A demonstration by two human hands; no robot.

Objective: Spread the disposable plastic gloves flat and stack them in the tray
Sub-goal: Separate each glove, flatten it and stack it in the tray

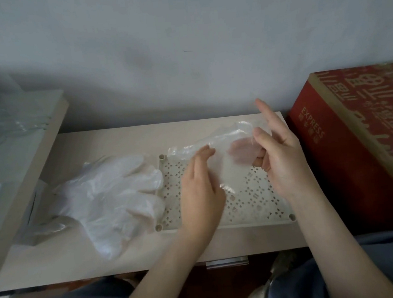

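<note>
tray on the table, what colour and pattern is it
Cream tray, pierced with a lattice of small cut-outs; the head view shows it.

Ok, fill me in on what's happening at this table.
A person is working a clear glove in the air just above a perforated tray. The right hand pinches the glove's far end, with fingers showing through the plastic. The left hand has its fingers on the near side, though I can't tell if they grip it. A loose pile of gloves waits on the table left of the tray. No glove plainly lies flat in the tray yet.
</note>
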